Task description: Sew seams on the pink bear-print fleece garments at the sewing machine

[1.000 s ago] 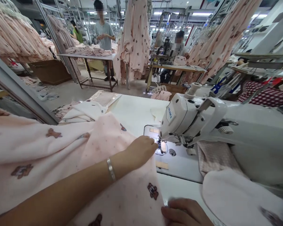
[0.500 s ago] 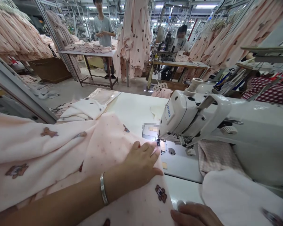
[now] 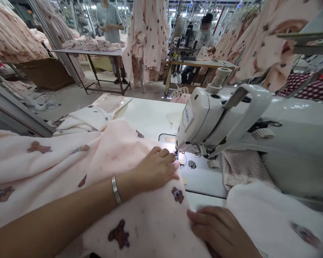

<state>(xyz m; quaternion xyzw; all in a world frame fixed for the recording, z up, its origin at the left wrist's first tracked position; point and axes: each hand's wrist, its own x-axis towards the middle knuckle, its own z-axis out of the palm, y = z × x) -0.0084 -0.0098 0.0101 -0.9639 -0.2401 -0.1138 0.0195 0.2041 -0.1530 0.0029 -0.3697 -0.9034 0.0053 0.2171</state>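
The pink cloth (image 3: 148, 218) lies under the left hand (image 3: 154, 170), its edge reaching the needle of the sewing machine (image 3: 199, 118) just beyond those fingers. The left hand rests palm down on it, fingers bent and slightly parted. The right hand (image 3: 220, 229) touches the cloth's edge, fingers close together; whether it pinches cannot be told. Compared with half a second ago, the bear print (image 3: 177, 195) between the hands sits nearer the needle, the right hand has come forward too, and the left fingers are more bent.

Beyond the left hand, on the desk (image 3: 142, 111), a clear bag (image 3: 110, 103) appears to hold something pinkish. Farther off, a white basket (image 3: 179, 91) holds pink fabric (image 3: 184, 98). Far left of the hands stands a brown box (image 3: 45, 73), contents hidden.
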